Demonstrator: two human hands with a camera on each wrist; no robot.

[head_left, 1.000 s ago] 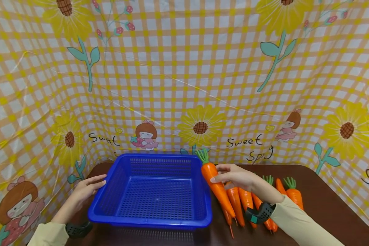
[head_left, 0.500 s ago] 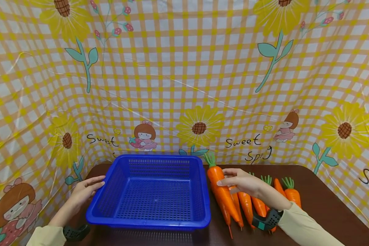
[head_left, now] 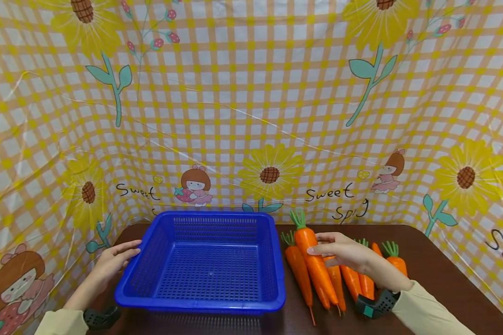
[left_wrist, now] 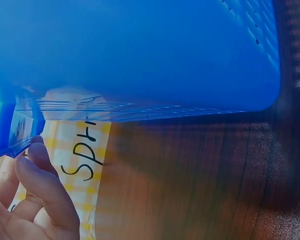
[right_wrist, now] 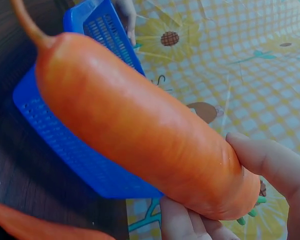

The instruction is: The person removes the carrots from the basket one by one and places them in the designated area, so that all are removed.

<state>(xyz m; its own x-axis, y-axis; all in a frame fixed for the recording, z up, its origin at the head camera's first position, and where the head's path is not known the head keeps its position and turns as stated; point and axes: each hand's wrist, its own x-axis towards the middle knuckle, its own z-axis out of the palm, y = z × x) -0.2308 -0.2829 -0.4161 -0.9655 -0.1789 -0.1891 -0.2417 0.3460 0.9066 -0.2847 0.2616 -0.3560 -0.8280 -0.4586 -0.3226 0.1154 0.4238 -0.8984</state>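
Note:
My right hand (head_left: 343, 251) grips an orange carrot (head_left: 316, 260) near its green leafy top, thumb on one side and fingers on the other. In the right wrist view this carrot (right_wrist: 140, 125) fills the middle, its thin root tip at upper left. Several more carrots lie side by side on the table, partly hidden behind the held one and the right hand; the leftmost carrot (head_left: 298, 272) is beside the basket. My left hand (head_left: 113, 260) touches the left rim of the blue plastic basket (head_left: 201, 304) with its fingertips, the fingers relaxed. Nothing lies inside the basket.
The dark brown table (head_left: 427, 288) has rounded back corners. Behind and at both sides hangs a checked yellow cloth (head_left: 234, 116) with sunflowers and lettering. A carrot with a green top (head_left: 396, 265) lies at the far right of the row.
My right hand has moved right with the carrot, away from the basket's right rim and over the row. The leftmost carrot's green top has come into view. My left hand stays at the rim.

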